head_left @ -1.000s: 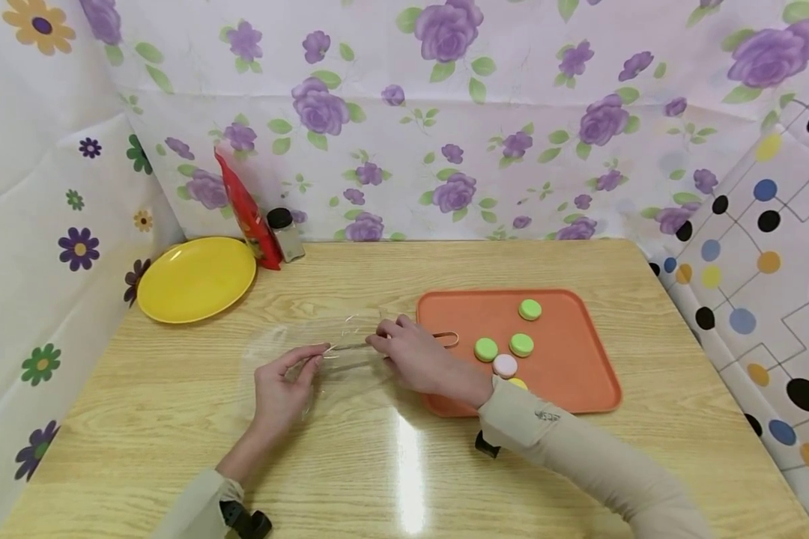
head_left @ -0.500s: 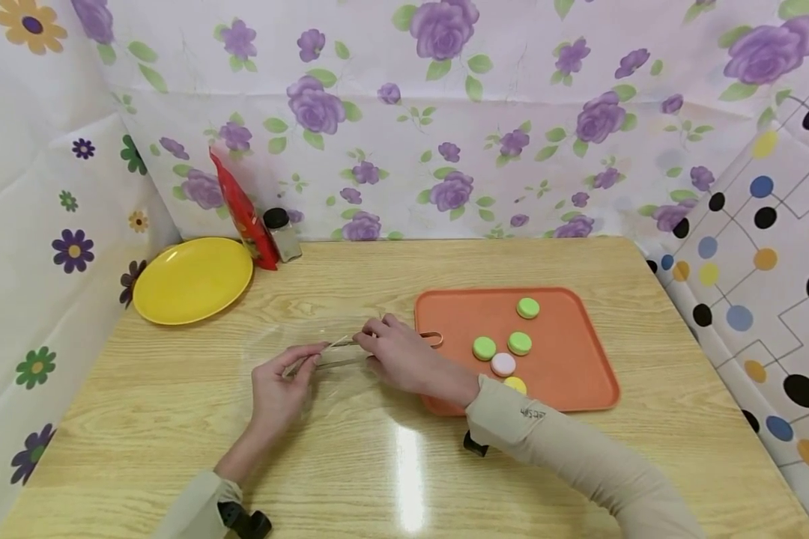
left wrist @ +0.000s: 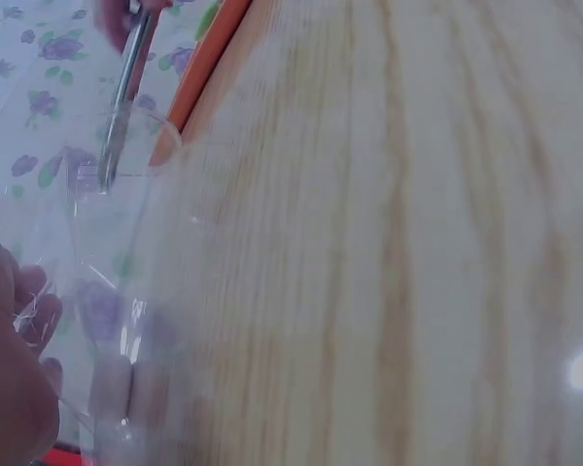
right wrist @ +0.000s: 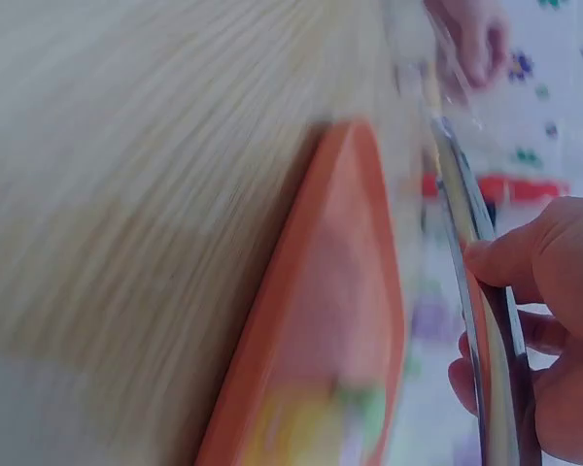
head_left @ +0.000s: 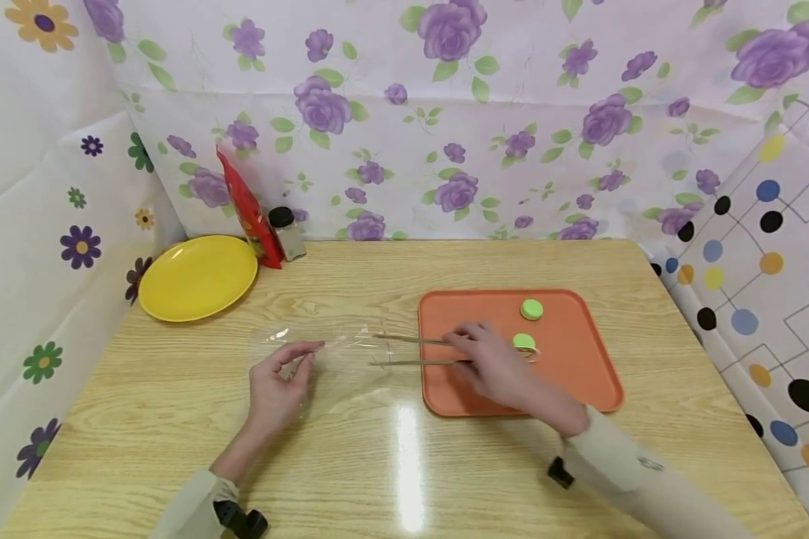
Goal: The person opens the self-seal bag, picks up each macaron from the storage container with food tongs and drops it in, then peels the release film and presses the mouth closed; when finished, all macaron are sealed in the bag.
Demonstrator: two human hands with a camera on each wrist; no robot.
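Note:
My left hand [head_left: 276, 385] pinches the edge of a clear plastic bag [head_left: 344, 382] lying left of centre. My right hand [head_left: 495, 367] grips metal tongs [head_left: 418, 362] over the orange tray [head_left: 583, 378]. The tongs' arms are spread and point left, with their tips around the bag's right end and nothing seen between them. In the left wrist view, a tip of the tongs [left wrist: 121, 126] overlaps the bag's open end. Two green macarons [head_left: 532, 309] show on the tray; my right hand and forearm hide others. A blurred yellow macaron [right wrist: 296, 427] appears in the right wrist view.
A yellow plate [head_left: 195, 281] stands at the back left. Beside it are a red packet [head_left: 252, 217] and a black-lidded jar [head_left: 288, 236]. Flowered cloth [head_left: 391, 165] rises behind the wooden table [head_left: 323, 471], with patterned cloths at both sides.
My right hand has drawn the tongs rightward, mostly out of the bag and over the tray, and their arms show spread. The left hand stays on the bag's edge.

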